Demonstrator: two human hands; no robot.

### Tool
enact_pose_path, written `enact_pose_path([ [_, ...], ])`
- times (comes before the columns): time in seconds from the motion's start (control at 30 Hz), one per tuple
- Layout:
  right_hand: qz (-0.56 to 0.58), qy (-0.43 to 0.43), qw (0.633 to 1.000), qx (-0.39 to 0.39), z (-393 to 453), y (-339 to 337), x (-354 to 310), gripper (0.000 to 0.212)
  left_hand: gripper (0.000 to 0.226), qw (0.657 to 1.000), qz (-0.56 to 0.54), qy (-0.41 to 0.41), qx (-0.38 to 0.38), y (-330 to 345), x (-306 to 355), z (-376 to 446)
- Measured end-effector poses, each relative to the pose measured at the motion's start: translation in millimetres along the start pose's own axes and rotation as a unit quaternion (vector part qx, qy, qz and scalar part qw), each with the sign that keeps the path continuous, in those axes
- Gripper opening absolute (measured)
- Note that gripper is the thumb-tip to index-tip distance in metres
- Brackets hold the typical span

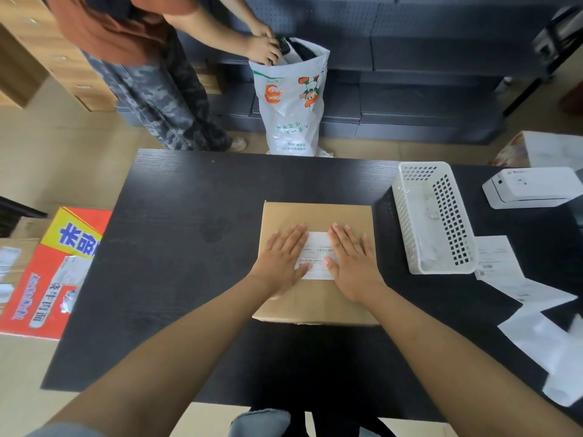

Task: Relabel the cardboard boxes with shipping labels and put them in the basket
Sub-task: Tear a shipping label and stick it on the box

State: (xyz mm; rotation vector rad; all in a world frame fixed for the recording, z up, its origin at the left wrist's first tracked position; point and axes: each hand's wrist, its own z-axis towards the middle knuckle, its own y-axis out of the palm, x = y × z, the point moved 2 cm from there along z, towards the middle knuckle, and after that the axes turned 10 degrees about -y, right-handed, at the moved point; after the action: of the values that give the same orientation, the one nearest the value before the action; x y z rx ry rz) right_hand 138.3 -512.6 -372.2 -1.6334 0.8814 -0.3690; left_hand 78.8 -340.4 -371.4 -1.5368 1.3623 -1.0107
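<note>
I press my flat left hand and flat right hand on the label so it sticks to the box beside the basket.

Left hand: flat, fingers straight, pressing the left end of the shipping label.
Right hand: flat, fingers straight, pressing the right end of the same label.
Shipping label: white, showing between the two hands, stuck on the box top.
Cardboard box: brown, closed, lying flat under both hands on the black desk.
Basket: white, perforated, just right of the right hand.
Loose labels: white slips on the desk, right of the basket.
Printer: white, far right, beyond the right hand.
Second person: standing beyond the desk, hands in a white printed bag.
Red carton: on the floor, left of the left hand.
</note>
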Motion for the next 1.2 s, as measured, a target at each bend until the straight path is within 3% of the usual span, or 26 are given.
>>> enact_pose_path([
  [0.1, 0.043, -0.002, 0.999, 0.02, -1, -13, 1, 0.063, 0.069, 0.993, -0.118, -0.015, 0.022, -11, -3, -1],
  [0.2, 0.087, 0.051, 0.992, 0.077, -9, -26, 9, 0.058, 0.068, 0.952, -0.278, -0.117, 0.052, -18, -13, -3],
  [0.4, 0.193, 0.204, 0.948, 0.147, -25, -35, 30, 0.061, 0.072, 0.878, -0.373, -0.298, 0.017, -12, -44, -7],
  [0.53, 0.393, 0.324, 0.859, 0.049, -26, -25, 31, 0.073, 0.072, 0.777, -0.522, -0.336, -0.103, 4, -51, -11],
  [0.6, 0.434, 0.349, 0.831, -0.004, -26, -19, 29, 0.071, 0.061, 0.753, -0.553, -0.325, -0.148, 7, -47, -14],
  [0.7, 0.44, 0.352, 0.826, -0.004, -25, -18, 30, 0.068, 0.061, 0.747, -0.558, -0.329, -0.147, 5, -44, -13],
  [0.93, 0.441, 0.36, 0.822, 0.008, -27, -18, 30, 0.063, 0.059, 0.785, -0.507, -0.33, -0.137, -5, -43, -11],
  [1.07, 0.379, 0.351, 0.852, 0.083, -26, -37, 30, 0.062, 0.058, 0.82, -0.465, -0.315, -0.11, -40, -45, 2],
  [1.2, 0.36, 0.341, 0.853, 0.16, -20, -75, 36, 0.064, 0.058, 0.855, -0.431, -0.284, -0.052, -94, -44, 22],
])
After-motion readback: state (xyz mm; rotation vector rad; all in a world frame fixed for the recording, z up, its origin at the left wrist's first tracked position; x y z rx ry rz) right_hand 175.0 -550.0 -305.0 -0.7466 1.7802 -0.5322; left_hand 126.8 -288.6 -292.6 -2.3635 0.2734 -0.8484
